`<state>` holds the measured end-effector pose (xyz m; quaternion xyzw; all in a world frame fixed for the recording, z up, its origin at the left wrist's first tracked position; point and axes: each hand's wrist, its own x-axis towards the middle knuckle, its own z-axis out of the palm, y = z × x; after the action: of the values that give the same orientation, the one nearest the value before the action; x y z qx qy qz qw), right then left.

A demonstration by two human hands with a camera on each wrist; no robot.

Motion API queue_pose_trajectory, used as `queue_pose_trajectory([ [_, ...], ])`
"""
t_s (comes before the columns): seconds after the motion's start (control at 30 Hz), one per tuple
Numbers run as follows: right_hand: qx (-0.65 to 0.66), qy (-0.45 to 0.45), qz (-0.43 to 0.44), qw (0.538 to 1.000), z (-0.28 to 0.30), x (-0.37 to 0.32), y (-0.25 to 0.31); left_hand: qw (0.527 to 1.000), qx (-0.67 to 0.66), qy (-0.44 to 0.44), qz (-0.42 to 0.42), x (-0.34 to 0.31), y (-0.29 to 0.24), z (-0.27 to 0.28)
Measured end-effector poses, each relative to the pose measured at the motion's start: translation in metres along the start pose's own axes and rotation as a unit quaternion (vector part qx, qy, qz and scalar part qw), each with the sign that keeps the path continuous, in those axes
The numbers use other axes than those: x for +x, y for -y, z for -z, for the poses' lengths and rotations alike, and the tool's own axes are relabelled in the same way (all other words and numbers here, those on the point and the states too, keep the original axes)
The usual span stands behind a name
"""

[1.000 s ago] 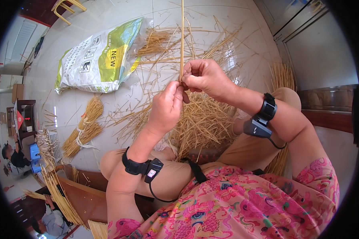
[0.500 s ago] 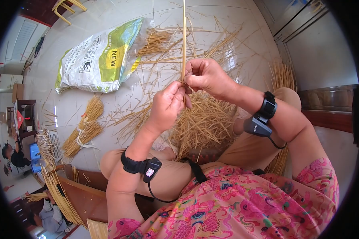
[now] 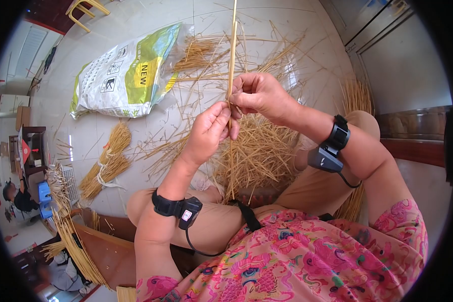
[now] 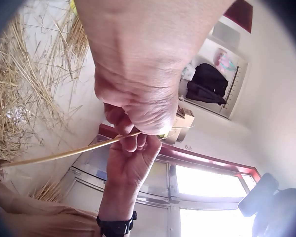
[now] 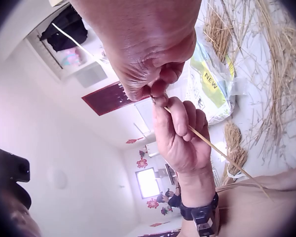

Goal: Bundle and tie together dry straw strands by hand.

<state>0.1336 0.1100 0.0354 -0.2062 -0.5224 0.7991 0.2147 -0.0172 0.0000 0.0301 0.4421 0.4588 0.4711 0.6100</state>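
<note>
In the head view a long straw stalk (image 3: 233, 60) stands nearly upright between two hands held close together. The left hand (image 3: 206, 132) pinches it between thumb and fingers, its fingertips right against those of the other hand. Just above and to the right, the right hand (image 3: 260, 98) also pinches the stalk, index finger bent toward the thumb. The left wrist view shows the stalk's lower length (image 4: 64, 154) running out from the joined fingertips. From the right wrist camera, the same stalk (image 5: 227, 157) crosses the left palm and slants down toward the leg.
A heap of loose straw (image 3: 259, 156) lies on the floor between the feet, with stalks scattered beyond it. To the left are a tied straw bundle (image 3: 110, 156) and a white-and-green bag (image 3: 126, 73). A metal cabinet door (image 3: 407, 65) stands at right.
The stalk's upper part has shifted slightly right, and a length of it now shows below the hands. The left hand's lower fingers have moved a little; both hands remain nearly in place.
</note>
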Motion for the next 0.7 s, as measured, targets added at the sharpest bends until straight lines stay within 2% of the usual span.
queue_pose_trajectory([
  [0.2,0.027,-0.004,-0.013,1.000,0.0003,0.0003,0.0017,0.998,-0.067,0.006,0.000,0.0006,0.0005,-0.0001],
  [0.4,0.025,0.033,-0.004,0.999,0.0060,0.0017,-0.0029,0.993,-0.114,0.034,0.021,-0.0013,0.0001,-0.0004],
  [0.7,0.054,0.018,-0.018,0.998,-0.0006,0.0001,-0.0041,0.980,-0.181,0.069,0.037,-0.0011,-0.0011,0.0020],
])
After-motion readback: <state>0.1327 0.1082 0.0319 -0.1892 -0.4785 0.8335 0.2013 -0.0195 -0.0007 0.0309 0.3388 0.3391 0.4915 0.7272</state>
